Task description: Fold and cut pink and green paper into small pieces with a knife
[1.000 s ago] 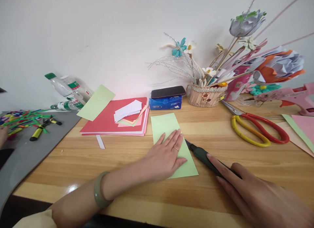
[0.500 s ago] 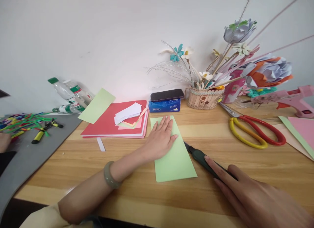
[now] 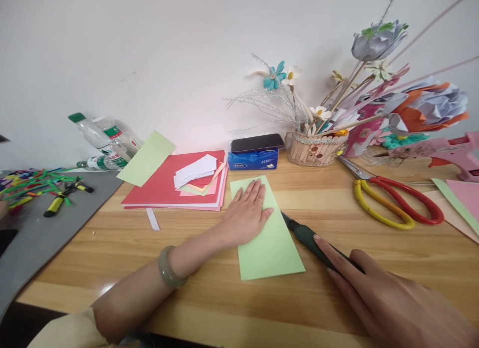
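The left hand (image 3: 247, 211) lies open, flat on the pale green paper sheet (image 3: 267, 233); the right hand (image 3: 389, 298) grips the dark green-handled craft knife (image 3: 306, 235).

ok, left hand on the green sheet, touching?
Touching. The head view shows the left hand lying flat, palm down, on the upper half of the green sheet, with no gap visible beneath the fingers.

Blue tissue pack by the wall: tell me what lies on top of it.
A dark phone lies flat, screen up, on the blue tissue pack, overhanging both ends. It covers the pack's whole top, so any opening there is hidden; only the printed front shows.
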Demonstrator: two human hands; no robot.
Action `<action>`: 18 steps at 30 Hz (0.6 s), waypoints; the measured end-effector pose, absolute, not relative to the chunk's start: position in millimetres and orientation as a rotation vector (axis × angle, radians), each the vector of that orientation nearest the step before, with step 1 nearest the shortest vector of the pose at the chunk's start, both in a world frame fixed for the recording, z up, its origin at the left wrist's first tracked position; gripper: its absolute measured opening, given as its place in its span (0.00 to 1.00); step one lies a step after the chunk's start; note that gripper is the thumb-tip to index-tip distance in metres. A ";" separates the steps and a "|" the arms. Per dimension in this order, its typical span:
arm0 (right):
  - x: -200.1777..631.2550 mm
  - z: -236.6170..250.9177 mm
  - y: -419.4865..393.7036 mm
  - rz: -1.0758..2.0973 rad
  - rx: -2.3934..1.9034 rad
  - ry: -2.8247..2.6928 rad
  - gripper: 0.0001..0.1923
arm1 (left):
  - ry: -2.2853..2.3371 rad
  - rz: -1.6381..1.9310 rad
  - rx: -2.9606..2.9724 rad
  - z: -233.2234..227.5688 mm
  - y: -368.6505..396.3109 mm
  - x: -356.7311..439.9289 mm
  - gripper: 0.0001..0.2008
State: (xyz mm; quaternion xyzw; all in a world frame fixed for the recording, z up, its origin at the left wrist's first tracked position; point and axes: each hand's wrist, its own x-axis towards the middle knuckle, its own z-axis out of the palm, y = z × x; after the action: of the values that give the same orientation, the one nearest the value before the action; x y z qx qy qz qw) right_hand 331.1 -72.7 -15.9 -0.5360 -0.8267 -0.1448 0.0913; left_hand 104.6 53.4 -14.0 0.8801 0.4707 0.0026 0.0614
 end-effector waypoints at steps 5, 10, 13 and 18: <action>330.7 -13.6 -66.9 -0.437 -1.562 -2.468 0.33 | 1.418 -0.001 2.666 -14.1 53.5 105.0 0.31; 336.3 -18.0 -60.6 -0.394 -1.592 -2.473 0.34 | 1.425 0.003 2.660 -15.2 54.1 104.2 0.31; 340.7 -23.0 -65.5 -0.326 -1.594 -2.468 0.33 | 1.407 -0.008 2.668 -13.7 54.2 103.9 0.31; 344.5 -25.5 -83.1 -0.153 -1.609 -2.479 0.31 | 1.325 -0.008 2.713 -12.7 54.5 101.8 0.31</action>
State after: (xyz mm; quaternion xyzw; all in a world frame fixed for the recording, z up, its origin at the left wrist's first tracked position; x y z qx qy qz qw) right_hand 344.5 -83.1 -25.5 -0.5416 -0.8341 -0.0514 0.0910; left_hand 101.8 54.5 -12.7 0.8968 0.4381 -0.0027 0.0610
